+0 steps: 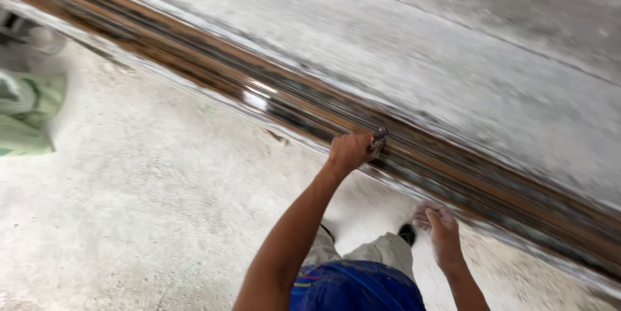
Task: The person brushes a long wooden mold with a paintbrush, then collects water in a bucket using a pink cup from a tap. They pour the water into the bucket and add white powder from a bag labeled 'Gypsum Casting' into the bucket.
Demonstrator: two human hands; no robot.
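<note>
**Two hands at a long bundle of rusty steel bars**

Nearest, at six o'clock, the person's blue shirt [352, 288] and pale grey trousers [381, 249] fill the bottom edge, with a dark shoe [407, 233] on the dusty concrete floor [149, 207]. At five o'clock the right hand [440, 227] hangs loose just short of the bars; its fingers look lightly curled and hold nothing, though blur hides the detail. Farther out, near the centre, the left hand [349, 150] is clenched around a small metal tool [378, 139] that touches the long brown bundle of rusty steel bars [272, 101]. The bundle runs from ten o'clock down to four o'clock. At nine o'clock lies a green and white sack [26, 117]. Beyond the bars, a grey concrete slab [453, 59].
</note>
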